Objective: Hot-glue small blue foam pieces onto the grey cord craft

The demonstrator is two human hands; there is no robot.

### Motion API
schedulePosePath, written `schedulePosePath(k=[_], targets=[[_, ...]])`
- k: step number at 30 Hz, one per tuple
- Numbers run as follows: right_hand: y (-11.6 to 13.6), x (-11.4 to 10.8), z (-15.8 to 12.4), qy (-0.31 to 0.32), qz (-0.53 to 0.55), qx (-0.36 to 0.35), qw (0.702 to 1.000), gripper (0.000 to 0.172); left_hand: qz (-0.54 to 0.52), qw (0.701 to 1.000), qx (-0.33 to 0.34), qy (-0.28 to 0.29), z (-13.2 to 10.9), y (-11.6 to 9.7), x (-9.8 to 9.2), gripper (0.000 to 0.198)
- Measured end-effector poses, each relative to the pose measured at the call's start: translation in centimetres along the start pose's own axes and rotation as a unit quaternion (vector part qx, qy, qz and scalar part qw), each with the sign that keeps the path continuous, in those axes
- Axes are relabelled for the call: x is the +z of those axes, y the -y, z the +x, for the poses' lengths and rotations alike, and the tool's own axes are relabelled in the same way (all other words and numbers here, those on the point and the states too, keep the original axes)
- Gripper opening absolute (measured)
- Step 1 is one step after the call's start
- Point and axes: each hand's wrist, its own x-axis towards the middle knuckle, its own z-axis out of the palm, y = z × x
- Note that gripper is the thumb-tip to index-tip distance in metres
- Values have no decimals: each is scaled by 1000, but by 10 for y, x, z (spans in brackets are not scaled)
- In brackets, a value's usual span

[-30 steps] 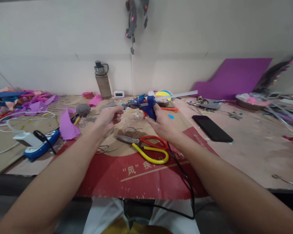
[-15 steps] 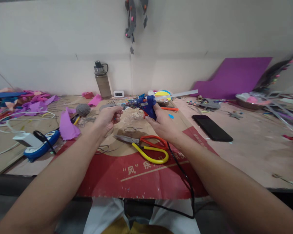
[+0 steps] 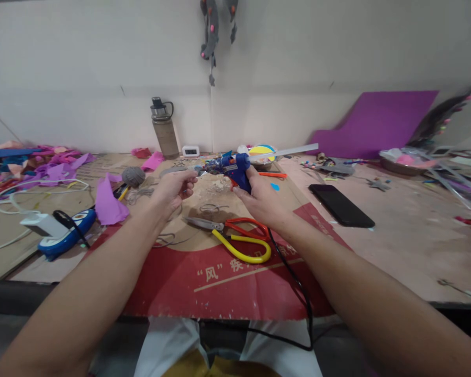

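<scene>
My right hand [image 3: 259, 195] is wrapped round the handle of a blue hot glue gun [image 3: 239, 170]. A long clear glue stick [image 3: 294, 151] sticks out of its back end, and its nozzle points left. Just left of the nozzle, my left hand [image 3: 176, 189] is closed in a pinch; what its fingertips hold is too small to make out. Below the hands, scissors [image 3: 243, 238] with one red and one yellow handle lie on the red and brown cardboard [image 3: 160, 293]. Thin grey yarn [image 3: 212, 209] lies loose near the blades.
A water bottle [image 3: 165, 131] and a small white clock [image 3: 190, 151] stand by the wall. At left are felt scraps [image 3: 58, 170], a grey yarn ball [image 3: 133, 177] and a blue power strip [image 3: 68, 235]. A phone [image 3: 340, 205] lies right. The gun's black cord [image 3: 298, 283] hangs over the table edge.
</scene>
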Motion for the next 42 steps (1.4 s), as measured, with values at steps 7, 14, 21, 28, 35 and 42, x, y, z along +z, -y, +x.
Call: schedulePosePath(k=[7, 14, 21, 28, 35, 42], targets=[[-7, 4, 1, -16, -3, -39, 999, 37, 19, 1000, 19, 4, 0, 0, 0, 13], [-5, 2, 0, -16, -21, -47, 999, 41, 20, 1000, 17, -10, 1, -1, -2, 12], [-2, 1, 0, -8, -20, -47, 999, 41, 26, 1000, 17, 4, 0, -1, 0, 12], [-4, 2, 1, -12, -19, -33, 999, 38, 22, 999, 19, -19, -2, -2, 0, 12], [0, 1, 1, -9, -11, -42, 999, 37, 22, 1000, 22, -3, -3, -2, 1, 11], [-3, 2, 0, -12, -19, -37, 999, 38, 22, 999, 21, -11, -1, -2, 0, 11]])
